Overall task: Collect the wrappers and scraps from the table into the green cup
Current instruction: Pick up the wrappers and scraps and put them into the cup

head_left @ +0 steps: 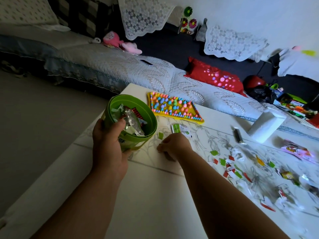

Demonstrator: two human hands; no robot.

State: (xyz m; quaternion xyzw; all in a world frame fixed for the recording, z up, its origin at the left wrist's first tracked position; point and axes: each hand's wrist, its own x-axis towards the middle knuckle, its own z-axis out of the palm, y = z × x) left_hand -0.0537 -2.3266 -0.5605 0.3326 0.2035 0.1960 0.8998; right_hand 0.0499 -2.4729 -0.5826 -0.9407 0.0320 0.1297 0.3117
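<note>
Two things bug me here. The left hand grips the green cup by the rim, thumb hooked inside. The cup is tipped and hangs right at the counter edge, with the floor just past that hand's outer side. It's stuffed with foil wrappers, so a bit more tilt could spill them over the side. The right hand has its fingers curled down on the counter just beside a small green scrap. I can't tell if it's pinching anything. Thin scraps like that probably slide instead of lifting. A green-and-white wrapper lies just beyond that hand, and the main scrap pile is well off to its outer side. There's open counter between the hands and nearer me, but the yellow beaded mat crowds the far side of the cup.
</note>
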